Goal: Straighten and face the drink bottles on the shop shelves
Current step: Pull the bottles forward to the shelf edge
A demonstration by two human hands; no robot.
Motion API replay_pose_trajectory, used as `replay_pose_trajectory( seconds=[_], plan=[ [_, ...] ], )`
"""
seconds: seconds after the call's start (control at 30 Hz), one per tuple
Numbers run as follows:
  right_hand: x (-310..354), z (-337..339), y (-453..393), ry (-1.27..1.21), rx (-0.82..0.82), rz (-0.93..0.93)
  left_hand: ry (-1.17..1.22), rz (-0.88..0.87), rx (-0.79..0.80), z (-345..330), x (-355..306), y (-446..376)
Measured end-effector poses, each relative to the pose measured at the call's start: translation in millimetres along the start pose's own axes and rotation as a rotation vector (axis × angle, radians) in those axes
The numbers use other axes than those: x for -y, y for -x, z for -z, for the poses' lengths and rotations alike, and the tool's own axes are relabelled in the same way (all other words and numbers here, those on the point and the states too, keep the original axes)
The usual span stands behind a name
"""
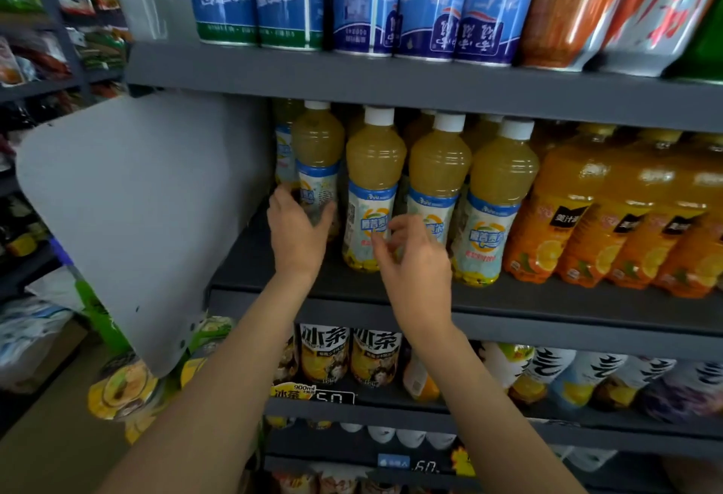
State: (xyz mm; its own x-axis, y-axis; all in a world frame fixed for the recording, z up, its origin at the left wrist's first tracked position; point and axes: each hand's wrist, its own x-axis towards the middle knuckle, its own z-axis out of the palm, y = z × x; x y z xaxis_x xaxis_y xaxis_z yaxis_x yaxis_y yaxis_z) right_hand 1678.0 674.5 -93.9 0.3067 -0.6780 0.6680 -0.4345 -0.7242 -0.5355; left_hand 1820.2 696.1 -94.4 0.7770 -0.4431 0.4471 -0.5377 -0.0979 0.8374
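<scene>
middle shelf (391, 300), left end: a row of pale yellow juice bottles stands near the front edge. left hand (297, 231) grips the leftmost bottle (317, 165), set slightly behind the row, fingers curled round its label. right hand (410, 255), fingers loosely bent and holding nothing, hovers before the second bottle (373, 180). orange drink bottles (563, 215) stand to the right.
</scene>
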Motion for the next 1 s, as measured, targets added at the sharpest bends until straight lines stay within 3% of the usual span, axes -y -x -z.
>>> replay_pose_trajectory(
  seconds=[0.1, 0.2, 0.37, 0.63, 1.0],
  plan=[
    [0, -10, -5, 0.058, 0.085, -0.059, -0.013, 0.054, 0.105, -10, -2, -15],
    [-7, -10, -7, 0.131, 0.103, -0.144, -0.042, 0.102, 0.108, -15, -1, -19],
    [0, -16, -6, 0.061, 0.137, -0.009, -0.082, 0.076, 0.107, -8, 3, -19],
    [14, -40, 3, 0.052, 0.22, -0.026, -0.102, 0.142, 0.013, 31, 19, -25],
    [38, -69, -11, -0.173, 0.258, -0.033, -0.196, 0.119, -0.057, 52, 24, -20]
  ],
)
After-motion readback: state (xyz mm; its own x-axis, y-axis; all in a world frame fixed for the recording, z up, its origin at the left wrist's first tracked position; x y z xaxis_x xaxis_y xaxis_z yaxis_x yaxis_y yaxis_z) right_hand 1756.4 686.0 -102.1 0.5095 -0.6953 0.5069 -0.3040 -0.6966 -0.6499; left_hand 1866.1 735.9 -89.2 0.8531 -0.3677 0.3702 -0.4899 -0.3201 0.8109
